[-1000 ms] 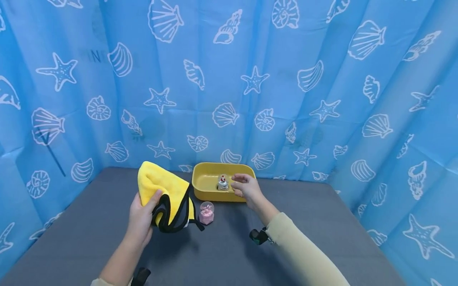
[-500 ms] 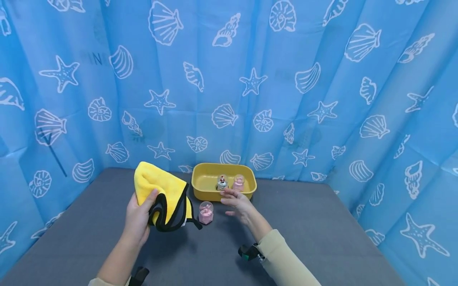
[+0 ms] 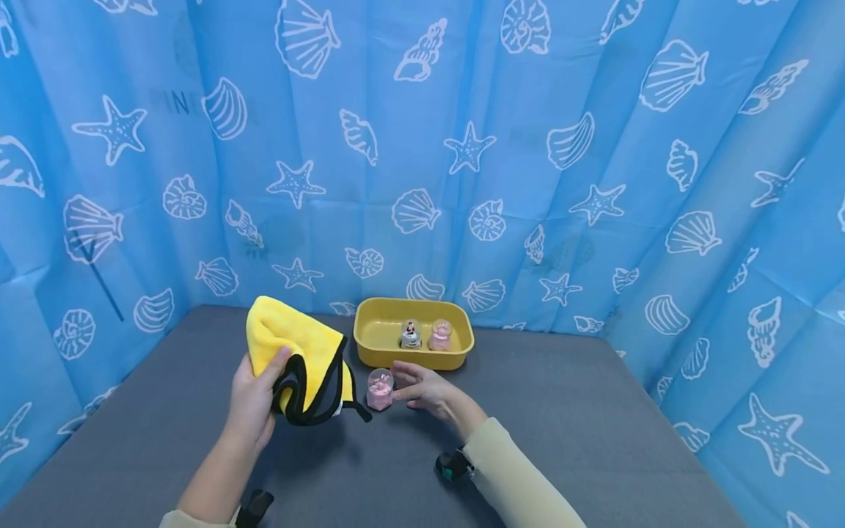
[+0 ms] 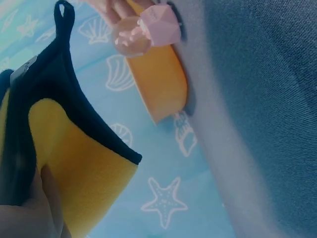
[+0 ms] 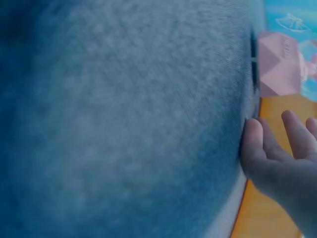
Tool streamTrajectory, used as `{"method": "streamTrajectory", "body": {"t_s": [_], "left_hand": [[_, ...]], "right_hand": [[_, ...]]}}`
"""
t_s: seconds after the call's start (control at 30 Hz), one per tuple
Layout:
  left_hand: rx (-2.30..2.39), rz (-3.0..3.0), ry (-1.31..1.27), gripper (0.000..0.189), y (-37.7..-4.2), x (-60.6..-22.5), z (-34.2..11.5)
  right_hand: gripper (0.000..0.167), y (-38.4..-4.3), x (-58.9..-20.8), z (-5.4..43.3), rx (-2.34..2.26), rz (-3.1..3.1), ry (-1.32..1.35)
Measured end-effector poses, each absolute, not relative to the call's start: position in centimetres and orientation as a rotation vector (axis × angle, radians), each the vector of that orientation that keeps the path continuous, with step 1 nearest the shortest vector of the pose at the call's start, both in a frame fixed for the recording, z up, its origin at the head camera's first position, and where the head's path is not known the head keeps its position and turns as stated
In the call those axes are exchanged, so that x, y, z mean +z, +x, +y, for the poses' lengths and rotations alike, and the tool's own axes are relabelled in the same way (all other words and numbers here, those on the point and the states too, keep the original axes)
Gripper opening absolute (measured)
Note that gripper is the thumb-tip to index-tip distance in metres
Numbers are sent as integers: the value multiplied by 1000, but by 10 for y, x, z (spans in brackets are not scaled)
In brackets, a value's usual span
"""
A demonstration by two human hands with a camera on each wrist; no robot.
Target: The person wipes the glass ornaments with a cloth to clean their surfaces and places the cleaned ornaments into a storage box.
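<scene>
My left hand (image 3: 254,403) grips a yellow towel (image 3: 297,341) with black trim and a grey reverse, thumb across its folds; a black hanging loop (image 4: 64,17) shows in the left wrist view. A pink snow globe (image 3: 379,390) with a faceted base (image 5: 278,64) stands upright on the table, just right of the towel's loop. Beside that globe, on its right, is my right hand (image 3: 429,392), fingers spread and relaxed, holding nothing. In the right wrist view a gap shows between the fingertips (image 5: 253,126) and the globe's base.
Behind the pink globe stands a yellow tray (image 3: 376,358). Inside it are a Santa snow globe (image 3: 411,335) and another pink snow globe (image 3: 440,335), side by side. The grey table (image 3: 561,425) ends at a blue shell-patterned curtain (image 3: 422,147).
My right hand has left the tray, uncovering the pink globe inside, and moved down and left to the globe on the table. The left hand and towel have barely shifted.
</scene>
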State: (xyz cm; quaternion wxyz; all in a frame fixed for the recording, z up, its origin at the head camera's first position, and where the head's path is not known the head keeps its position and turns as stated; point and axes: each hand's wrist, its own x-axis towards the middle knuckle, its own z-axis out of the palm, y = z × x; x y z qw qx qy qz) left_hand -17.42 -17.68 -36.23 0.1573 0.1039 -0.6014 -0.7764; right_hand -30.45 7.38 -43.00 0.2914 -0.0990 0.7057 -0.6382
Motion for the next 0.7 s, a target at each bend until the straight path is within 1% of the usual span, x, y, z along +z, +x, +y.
{"method": "streamTrajectory", "body": {"t_s": [0.13, 0.33, 0.43, 0.7], "left_hand": [[-2220, -1729, 304, 39, -175, -361, -177], [-2214, -1723, 294, 38, -177, -360, -177], [-2208, -1724, 292, 37, -177, -360, -177], [-2207, -1738, 288, 39, -176, -360, -174]], "right_hand": [[69, -307, -428, 65, -1589, 1971, -268], [66, -310, -427, 56, -1536, 2039, -236], [60, -313, -429, 54, -1495, 2063, -246], [38, -307, -430, 51, -1381, 2199, -281]]}}
